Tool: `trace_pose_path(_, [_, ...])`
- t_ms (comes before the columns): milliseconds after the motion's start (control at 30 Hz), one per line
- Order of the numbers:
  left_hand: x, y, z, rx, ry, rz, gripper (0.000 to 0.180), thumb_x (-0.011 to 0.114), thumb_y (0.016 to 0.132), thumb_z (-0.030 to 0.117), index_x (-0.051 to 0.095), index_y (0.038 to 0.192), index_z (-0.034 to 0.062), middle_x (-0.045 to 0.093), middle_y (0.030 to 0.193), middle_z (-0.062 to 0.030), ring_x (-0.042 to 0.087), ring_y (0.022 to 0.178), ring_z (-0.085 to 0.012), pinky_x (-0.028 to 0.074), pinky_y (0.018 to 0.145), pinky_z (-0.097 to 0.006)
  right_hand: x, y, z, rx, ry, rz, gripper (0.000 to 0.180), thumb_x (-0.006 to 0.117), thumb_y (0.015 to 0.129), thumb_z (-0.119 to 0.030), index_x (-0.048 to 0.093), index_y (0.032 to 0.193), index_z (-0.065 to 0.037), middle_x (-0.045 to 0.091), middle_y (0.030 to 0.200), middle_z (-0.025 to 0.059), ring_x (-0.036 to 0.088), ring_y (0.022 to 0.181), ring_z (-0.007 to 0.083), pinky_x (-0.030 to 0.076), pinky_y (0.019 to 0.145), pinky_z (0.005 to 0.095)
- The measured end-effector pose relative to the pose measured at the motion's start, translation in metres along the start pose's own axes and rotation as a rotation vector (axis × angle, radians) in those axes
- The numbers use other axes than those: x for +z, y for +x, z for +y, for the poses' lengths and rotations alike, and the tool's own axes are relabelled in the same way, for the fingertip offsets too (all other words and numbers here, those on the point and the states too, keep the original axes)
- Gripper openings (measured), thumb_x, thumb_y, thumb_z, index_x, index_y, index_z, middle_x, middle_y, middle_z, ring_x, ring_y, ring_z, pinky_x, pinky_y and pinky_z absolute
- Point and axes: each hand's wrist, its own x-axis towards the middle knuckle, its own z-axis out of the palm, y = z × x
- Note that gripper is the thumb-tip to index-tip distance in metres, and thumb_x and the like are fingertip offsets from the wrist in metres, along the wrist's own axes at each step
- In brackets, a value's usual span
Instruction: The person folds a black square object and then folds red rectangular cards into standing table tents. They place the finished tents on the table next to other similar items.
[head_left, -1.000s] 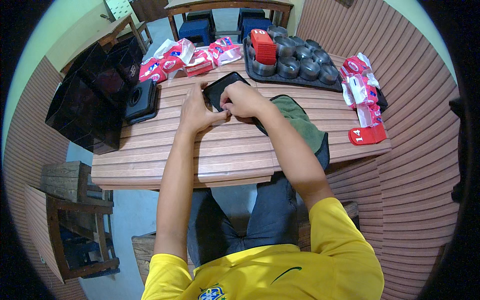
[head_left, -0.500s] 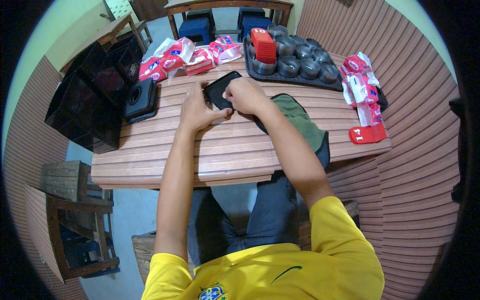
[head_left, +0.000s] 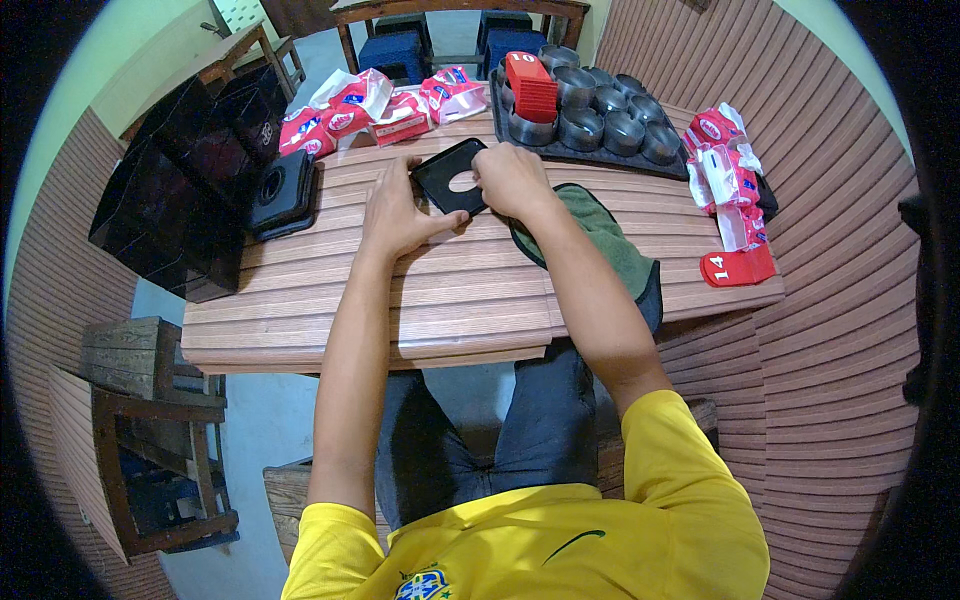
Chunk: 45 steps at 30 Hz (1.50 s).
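Observation:
A flat black square plate with a round hole (head_left: 449,174) lies on the wooden slat table (head_left: 440,300) at its middle. My left hand (head_left: 400,205) rests on the table with fingers and thumb against the plate's left and lower edges. My right hand (head_left: 510,176) grips the plate's right edge, fingers curled over it. A green cloth (head_left: 600,235) lies under my right forearm.
A black tray (head_left: 600,120) of round metal tins and a red stack (head_left: 530,85) stands at the back right. Red and white packets (head_left: 380,100) lie at the back left, more at the right (head_left: 725,170). A black square holder (head_left: 284,192) sits left, black boxes (head_left: 170,190) beyond.
Both hands have shifted slightly on the black plate; the plate stays on the table in about the same spot.

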Motion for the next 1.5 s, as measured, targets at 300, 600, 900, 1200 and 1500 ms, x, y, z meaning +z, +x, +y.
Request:
trace_pose_path(300, [0.0,-0.001,0.0,0.026,0.013,0.009,0.108,0.103,0.057,0.056,0.055,0.139,0.0044,0.07,0.132,-0.0237,0.07,0.121,-0.0412,0.055,0.105,-0.049,0.0,-0.001,0.003,0.042,0.18,-0.062,0.015,0.077,0.086,-0.011,0.085,0.099,-0.01,0.08,0.102,0.02,0.078,0.101,0.0389,0.061,0.089,0.0511])
trace_pose_path(600, [-0.005,-0.001,0.002,0.001,-0.023,-0.029,0.111,0.101,0.057,0.052,0.053,0.144,0.0037,0.068,0.135,-0.0245,0.067,0.125,-0.0418,0.052,0.109,-0.05,-0.002,-0.001,0.02,0.027,0.16,-0.065,0.012,0.079,0.081,-0.013,0.085,0.09,-0.009,0.081,0.099,0.0205,0.079,0.097,0.0377,0.063,0.086,0.0504])
trace_pose_path(900, [0.003,-0.004,0.015,0.125,0.135,-0.026,0.131,0.096,0.055,0.066,0.045,0.157,0.0009,0.064,0.148,-0.0236,0.057,0.141,-0.0412,0.033,0.12,-0.061,0.001,0.004,0.016,-0.243,0.481,-0.26,0.014,0.084,0.074,-0.017,0.084,0.082,-0.005,0.081,0.086,0.018,0.08,0.082,0.0335,0.063,0.08,0.0439])
trace_pose_path(1200, [-0.002,0.003,0.022,0.02,0.043,-0.116,0.132,0.099,0.05,0.07,0.05,0.151,-0.0009,0.072,0.141,-0.0201,0.059,0.141,-0.04,0.036,0.118,-0.059,-0.006,0.0,0.01,0.034,0.043,0.016,0.01,0.078,0.08,-0.008,0.084,0.087,-0.01,0.078,0.099,0.0172,0.076,0.1,0.0377,0.061,0.088,0.0516])
trace_pose_path(1500, [0.0,-0.001,0.02,0.05,0.058,-0.091,0.134,0.098,0.051,0.07,0.049,0.152,-0.0009,0.072,0.14,-0.0201,0.06,0.139,-0.0403,0.037,0.118,-0.057,0.006,0.009,0.012,0.107,0.118,0.143,0.01,0.083,0.081,-0.014,0.085,0.09,-0.01,0.071,0.113,0.02,0.073,0.108,0.0393,0.059,0.093,0.0506])
